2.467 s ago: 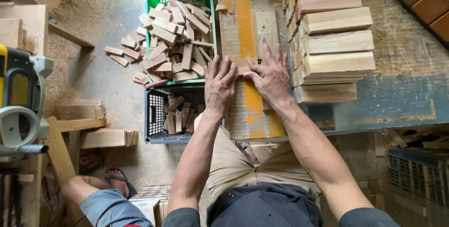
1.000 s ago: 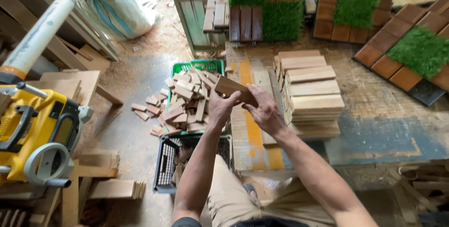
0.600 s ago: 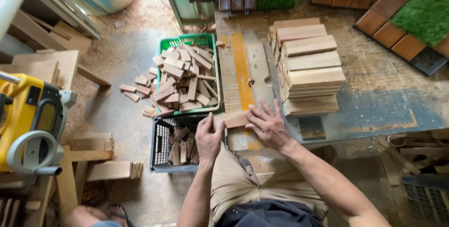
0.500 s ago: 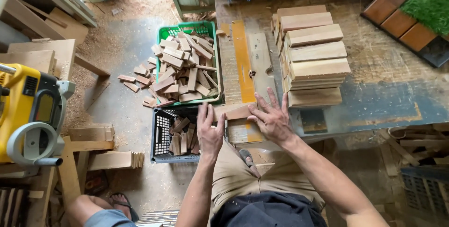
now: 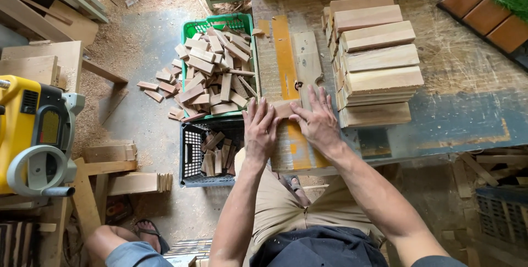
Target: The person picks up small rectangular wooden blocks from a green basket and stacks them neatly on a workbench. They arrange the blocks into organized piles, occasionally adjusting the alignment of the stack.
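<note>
Both hands lie flat on the near edge of the worktop [image 5: 467, 118], fingers stretched out and pressing a small wood block [image 5: 284, 108] between them. The left hand [image 5: 260, 129] keeps its fingers close together on the block's left end; the right hand [image 5: 315, 122] has its fingers fanned wide over the right end. Most of the block is covered by the hands, so only a strip of its top shows.

A yellow painted stripe [image 5: 286, 63] runs along the worktop under the block, beside a pale board [image 5: 307, 61]. Just right of the right hand stands a stack of boards [image 5: 377, 58] in stepped layers.

On the floor to the left, a green crate [image 5: 220, 24] is heaped with short offcuts [image 5: 217, 72], some spilled beside it. A black crate [image 5: 191, 149] touches its near side, its contents partly hidden by the left forearm. A yellow and grey machine [image 5: 33, 135] is cut off at the left edge. Another person's foot in a sandal [image 5: 144, 229] shows at the bottom.
</note>
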